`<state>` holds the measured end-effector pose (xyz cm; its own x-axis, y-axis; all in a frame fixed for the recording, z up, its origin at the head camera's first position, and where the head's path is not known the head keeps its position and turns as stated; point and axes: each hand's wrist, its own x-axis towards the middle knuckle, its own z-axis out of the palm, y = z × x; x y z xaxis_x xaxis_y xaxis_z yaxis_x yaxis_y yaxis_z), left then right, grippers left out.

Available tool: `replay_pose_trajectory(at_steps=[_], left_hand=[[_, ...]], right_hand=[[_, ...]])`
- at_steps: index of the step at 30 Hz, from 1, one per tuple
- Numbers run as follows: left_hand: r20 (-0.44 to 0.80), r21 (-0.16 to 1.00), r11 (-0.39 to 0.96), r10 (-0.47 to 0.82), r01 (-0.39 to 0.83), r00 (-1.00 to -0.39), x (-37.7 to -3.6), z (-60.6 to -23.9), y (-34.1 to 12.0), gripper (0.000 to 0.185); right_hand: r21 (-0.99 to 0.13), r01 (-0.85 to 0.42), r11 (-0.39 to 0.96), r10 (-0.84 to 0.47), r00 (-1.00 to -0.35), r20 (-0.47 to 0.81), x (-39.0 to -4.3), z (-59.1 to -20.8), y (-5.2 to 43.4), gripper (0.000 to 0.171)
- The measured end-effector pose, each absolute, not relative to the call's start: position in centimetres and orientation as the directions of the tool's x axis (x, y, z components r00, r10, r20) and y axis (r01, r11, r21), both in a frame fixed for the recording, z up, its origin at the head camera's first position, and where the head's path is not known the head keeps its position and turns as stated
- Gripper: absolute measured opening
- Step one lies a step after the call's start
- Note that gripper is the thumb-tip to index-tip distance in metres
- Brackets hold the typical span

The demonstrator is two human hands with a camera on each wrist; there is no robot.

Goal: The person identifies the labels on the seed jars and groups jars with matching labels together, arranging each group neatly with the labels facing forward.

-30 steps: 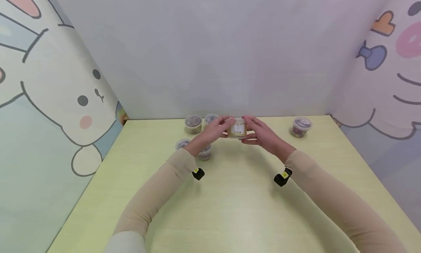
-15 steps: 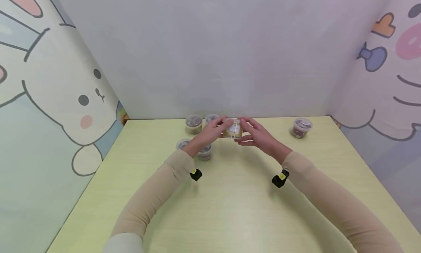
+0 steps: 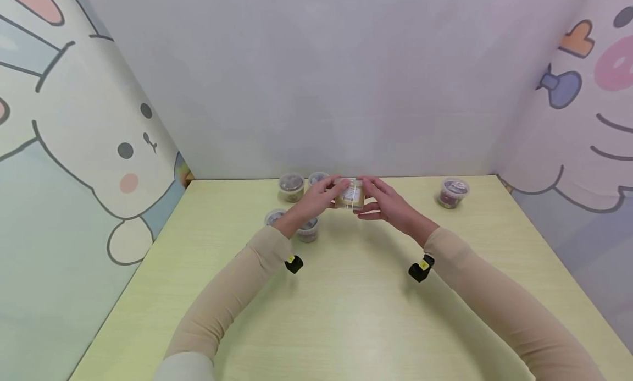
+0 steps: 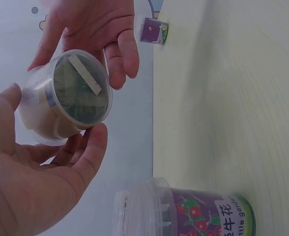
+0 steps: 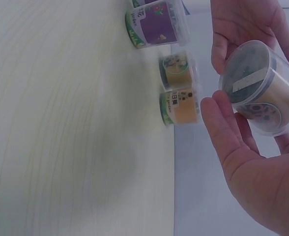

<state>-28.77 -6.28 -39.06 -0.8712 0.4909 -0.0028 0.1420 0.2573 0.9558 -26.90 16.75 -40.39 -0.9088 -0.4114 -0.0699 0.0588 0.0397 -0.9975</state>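
Note:
Both hands hold a clear plastic tub point(image 3: 350, 195) with a tan label, raised over the far part of the table. My left hand point(image 3: 316, 198) grips its left side, and my right hand point(image 3: 390, 205) grips its right side, thumbs toward the near side. A printed white label faces me in the head view. In the left wrist view the tub's round end point(image 4: 80, 91) shows dark contents and a pale strip. The right wrist view shows the same tub point(image 5: 262, 88) tilted, fingertips curled against it.
Left of the hands stand several similar tubs, including one at the back point(image 3: 291, 187) and a purple-labelled one point(image 4: 198, 209) nearer. Another purple tub point(image 3: 453, 192) stands at the back right. Orange-labelled tubs point(image 5: 180, 105) stand side by side. A pale wall point(image 3: 336, 95) borders the table's point(image 3: 356, 304) far edge.
Both hands have shifted the tub slightly left and tilted it since the earliest frame. Over the last half second they stay almost still. The standing tubs have not moved.

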Motion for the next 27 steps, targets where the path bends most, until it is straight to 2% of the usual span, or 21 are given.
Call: replay_pose_trajectory(at_steps=[6,12,19,23,27], left_hand=[[-0.015,0.968,0.228,0.476,0.107,-0.879,-28.6,-39.1,-6.1,0.077],[-0.030,0.990,0.131,0.513,0.044,-0.858,-28.3,-39.3,-5.9,0.076],[-0.021,0.978,0.186,0.534,0.093,-0.845,-28.3,-39.6,-6.0,0.078],[-0.024,0.982,0.172,0.529,0.079,-0.848,-28.3,-39.4,-6.2,0.082],[-0.048,0.991,0.132,0.540,0.028,-0.840,-28.2,-39.2,-6.3,0.079]], right_hand=[[-0.996,0.085,0.024,-0.427,-0.900,-0.088,-26.8,-39.9,16.6,0.071],[-0.994,0.104,0.024,-0.409,-0.907,-0.104,-26.7,-39.5,16.6,0.074],[-0.990,0.111,0.082,-0.373,-0.918,-0.133,-26.7,-39.3,16.2,0.079],[-0.991,0.134,0.024,-0.394,-0.909,-0.133,-26.6,-39.3,16.0,0.079],[-0.983,0.177,-0.049,-0.406,-0.903,-0.142,-26.7,-39.3,16.0,0.074]])
